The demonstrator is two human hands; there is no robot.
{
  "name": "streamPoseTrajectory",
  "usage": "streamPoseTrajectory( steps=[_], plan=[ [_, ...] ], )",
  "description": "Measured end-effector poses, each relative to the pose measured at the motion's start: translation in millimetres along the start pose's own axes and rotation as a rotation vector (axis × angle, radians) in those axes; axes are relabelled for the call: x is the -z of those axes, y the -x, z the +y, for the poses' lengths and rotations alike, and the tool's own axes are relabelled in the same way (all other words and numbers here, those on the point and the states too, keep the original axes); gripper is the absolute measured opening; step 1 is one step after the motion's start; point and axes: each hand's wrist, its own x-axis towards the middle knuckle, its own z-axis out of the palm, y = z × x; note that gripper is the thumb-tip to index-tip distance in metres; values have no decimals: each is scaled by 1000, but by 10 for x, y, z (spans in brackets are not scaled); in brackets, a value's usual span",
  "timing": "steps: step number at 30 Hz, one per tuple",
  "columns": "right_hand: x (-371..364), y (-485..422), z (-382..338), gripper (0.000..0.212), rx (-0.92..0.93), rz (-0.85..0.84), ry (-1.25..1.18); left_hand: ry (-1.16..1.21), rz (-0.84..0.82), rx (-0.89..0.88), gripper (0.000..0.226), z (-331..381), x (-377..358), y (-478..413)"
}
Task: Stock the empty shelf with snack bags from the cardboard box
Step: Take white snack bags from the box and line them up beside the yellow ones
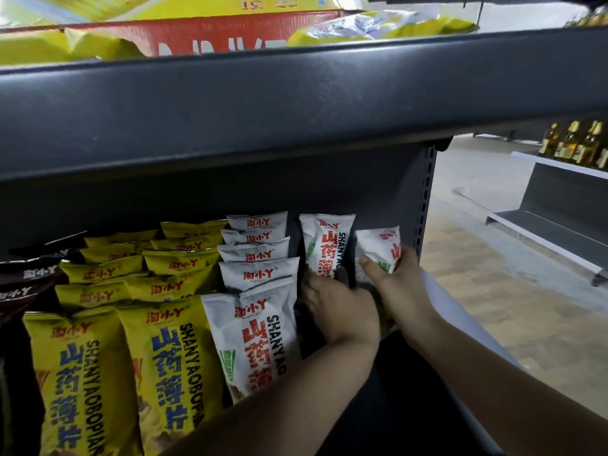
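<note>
Two white bags are in my hands at the right end of the shelf (329,179): left hand (339,307) holding the upright bag (324,245) low down, right hand (396,278) pinching the tilted bag (378,246), which I reckon next needs standing straight beside it.

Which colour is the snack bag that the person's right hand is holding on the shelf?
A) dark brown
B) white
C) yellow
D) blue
B: the right hand grips a white bag with red lettering, thumb on its front, at the row's right end.
</note>
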Motion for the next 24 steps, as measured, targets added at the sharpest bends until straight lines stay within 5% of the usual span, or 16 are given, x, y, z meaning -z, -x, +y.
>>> streamPoseTrajectory(
  steps=[5,10,18,24],
  plan=[
    [-274,-153,-85,80,-71,-89,47,11,-40,-302,48,-5,155,71],
    [-410,-176,-128,96,-98,-183,92,-129,-165,-355,59,-121,213,-60],
    [-488,-214,-205,102,-107,-233,209,-316,-126,-199,52,-23,84,-208],
    [-483,-311,-141,84,-94,-230,180,-262,-62,-76,61,1,46,-234]
  ],
)
